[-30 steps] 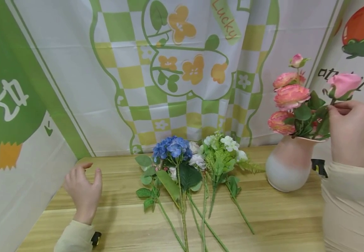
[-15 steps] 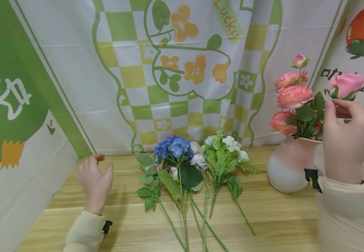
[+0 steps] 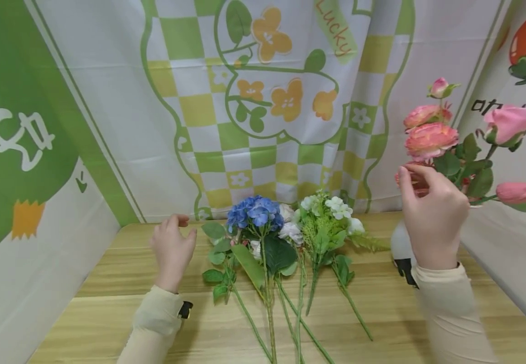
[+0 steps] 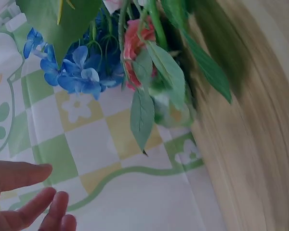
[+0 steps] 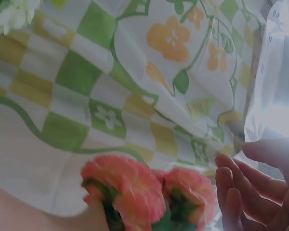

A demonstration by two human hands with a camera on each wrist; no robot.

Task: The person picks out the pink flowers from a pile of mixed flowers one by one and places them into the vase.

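Observation:
Several artificial flowers lie on the wooden table (image 3: 404, 323), among them a blue hydrangea (image 3: 255, 212) and a white-flowered green sprig (image 3: 331, 208), their stems pointing toward me. My left hand (image 3: 174, 242) hovers open just left of the hydrangea's leaves, holding nothing. In the left wrist view its fingers (image 4: 24, 202) show low left, with the hydrangea (image 4: 72, 72) above. My right hand (image 3: 431, 207) is raised in front of the pale vase (image 3: 397, 242), which it mostly hides, fingers relaxed and empty. Pink roses (image 3: 429, 139) stand in the vase; the right wrist view shows the roses (image 5: 130, 190) beside my fingers (image 5: 260, 192).
A green, yellow and white printed cloth backdrop (image 3: 254, 116) hangs behind the table and along both sides. A pink bud (image 3: 509, 124) and a lower bud (image 3: 518, 192) stick out right of the vase. Bare wood lies in front of my left hand.
My right hand has let go of the pink rose stem and come left and down in front of the vase. My left hand has moved right, closer to the hydrangea.

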